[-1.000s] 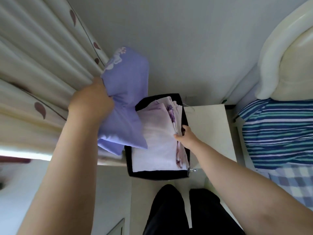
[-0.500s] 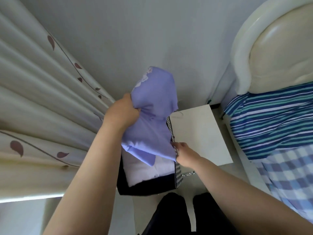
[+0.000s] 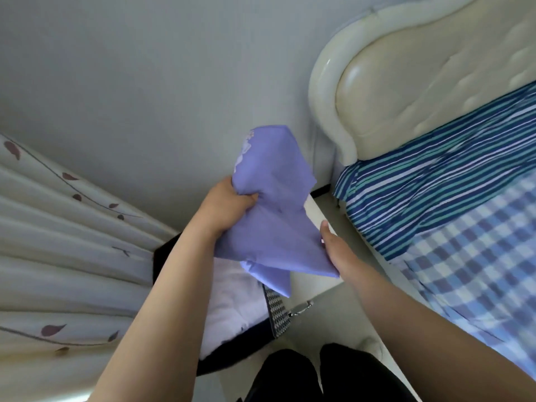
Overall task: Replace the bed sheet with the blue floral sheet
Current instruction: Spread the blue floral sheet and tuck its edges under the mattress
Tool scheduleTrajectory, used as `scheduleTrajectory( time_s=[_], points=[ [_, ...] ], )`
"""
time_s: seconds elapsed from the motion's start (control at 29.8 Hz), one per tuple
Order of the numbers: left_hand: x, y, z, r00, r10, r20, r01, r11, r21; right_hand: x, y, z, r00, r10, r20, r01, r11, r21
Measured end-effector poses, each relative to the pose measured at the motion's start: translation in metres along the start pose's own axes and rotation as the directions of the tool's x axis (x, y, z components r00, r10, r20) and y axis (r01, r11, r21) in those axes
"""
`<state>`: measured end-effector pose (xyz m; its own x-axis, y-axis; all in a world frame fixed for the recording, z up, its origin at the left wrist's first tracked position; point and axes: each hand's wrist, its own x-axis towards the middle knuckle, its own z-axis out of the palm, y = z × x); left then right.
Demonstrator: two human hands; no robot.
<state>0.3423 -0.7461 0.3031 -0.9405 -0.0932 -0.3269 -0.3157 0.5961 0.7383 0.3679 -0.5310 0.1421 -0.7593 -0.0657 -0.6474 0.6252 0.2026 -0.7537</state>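
Note:
The folded blue floral sheet hangs in the air above the storage basket, white flowers showing at its top edge. My left hand grips it in a bunch at its left side. My right hand touches its lower right edge, thumb straight up beside the cloth, fingers hidden under the fabric. To the right lies the bed, with a blue-green striped sheet at the head and a blue checked cloth below it.
A black storage basket with pale folded linens stands below my arms, beside a white nightstand. A cream padded headboard rises top right. Cream curtains hang at the left. My dark trouser legs are at the bottom.
My left hand has carried the blue sheet up and rightward, away from the basket. My right hand left the basket's linens and came up to the sheet's lower edge. The view swung toward the bed.

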Motion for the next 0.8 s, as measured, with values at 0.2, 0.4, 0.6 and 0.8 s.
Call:
scheduleTrajectory(
  time_s=[0.2,0.4,0.6,0.8],
  points=[
    [-0.002,0.078,0.086,0.985,0.126,0.121,-0.112,0.986,-0.121,-0.029,0.022,-0.109,1.0,0.007,0.03,-0.014,0.967,0.256],
    [-0.005,0.151,0.184,0.938,0.201,0.281,-0.137,0.963,-0.23,-0.078,0.042,-0.234,0.979,0.113,-0.172,-0.078,0.977,0.198],
    [-0.01,0.207,0.264,0.888,0.285,0.362,-0.276,0.958,-0.079,-0.129,0.071,-0.32,0.932,0.213,-0.293,-0.007,0.819,0.573],
    [-0.018,0.246,0.349,0.796,0.341,0.5,-0.462,0.876,0.138,-0.176,0.076,-0.369,0.788,0.043,-0.614,0.246,0.892,0.379]
  ],
)
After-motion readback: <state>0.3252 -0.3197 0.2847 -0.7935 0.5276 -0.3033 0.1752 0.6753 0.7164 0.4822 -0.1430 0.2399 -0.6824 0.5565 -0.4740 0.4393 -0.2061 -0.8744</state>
